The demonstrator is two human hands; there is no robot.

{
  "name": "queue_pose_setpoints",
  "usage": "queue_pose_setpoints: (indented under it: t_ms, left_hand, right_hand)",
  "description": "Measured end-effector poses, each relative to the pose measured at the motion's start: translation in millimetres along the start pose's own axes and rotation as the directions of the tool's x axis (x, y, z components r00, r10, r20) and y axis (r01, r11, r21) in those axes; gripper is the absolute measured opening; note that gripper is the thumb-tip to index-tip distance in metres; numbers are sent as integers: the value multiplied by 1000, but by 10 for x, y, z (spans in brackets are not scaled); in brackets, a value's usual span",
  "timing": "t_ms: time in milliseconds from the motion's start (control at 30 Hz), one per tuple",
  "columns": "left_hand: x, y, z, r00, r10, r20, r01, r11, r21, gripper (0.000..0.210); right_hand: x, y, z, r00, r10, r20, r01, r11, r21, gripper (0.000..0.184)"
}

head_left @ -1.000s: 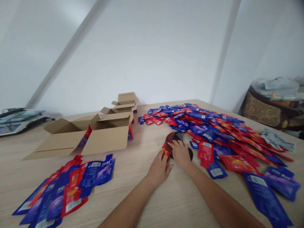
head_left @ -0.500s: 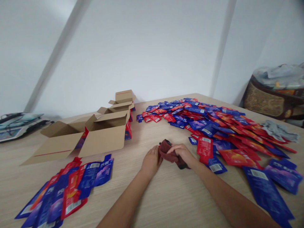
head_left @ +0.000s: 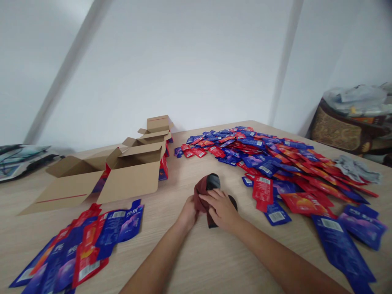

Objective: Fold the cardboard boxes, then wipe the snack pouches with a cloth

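Between my hands, low over the tabletop, is a crumpled maroon cloth with black parts (head_left: 201,191); what kind of item it is I cannot make out. My left hand (head_left: 188,213) grips its left side, the fingertips partly hidden behind the fabric. From the right, my right hand (head_left: 223,209) lies over it, fingers bent onto the maroon part and the black pieces. Black ends stick out above and below the right hand. Nearest to that hand on the right is a red pouch (head_left: 263,190), with a blue pouch (head_left: 277,213) beside it.
A large heap of red and blue pouches (head_left: 254,151) spreads across the right, with a grey cloth (head_left: 357,169) on its far side. Several open cardboard boxes (head_left: 130,178) line the left. More pouches (head_left: 73,253) lie front left. A patterned chair (head_left: 332,122) stands far right.
The cloth has shifted slightly left and been turned, so more black shows. My right hand has gone from pinching it to lying over it; my left hand has moved slightly left and down.
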State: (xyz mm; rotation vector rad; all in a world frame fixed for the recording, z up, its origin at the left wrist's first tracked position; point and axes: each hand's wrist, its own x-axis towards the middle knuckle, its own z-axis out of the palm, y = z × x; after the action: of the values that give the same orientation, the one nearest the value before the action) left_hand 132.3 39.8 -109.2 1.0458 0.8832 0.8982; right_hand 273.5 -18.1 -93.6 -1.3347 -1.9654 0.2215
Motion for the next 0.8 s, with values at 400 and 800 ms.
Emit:
queue_pose_setpoints:
  t_ms: [400,800]
  left_hand:
    - [-106,67,52,950,-227,216,237,971,-21,33]
    - [-56,-50,112,987,-122,106,133,985,-106,22]
  right_hand:
    - [137,386,-134,953,301,34,-256,860,-442,45]
    - [64,287,-151,988,88,128,-69,987,-147,40]
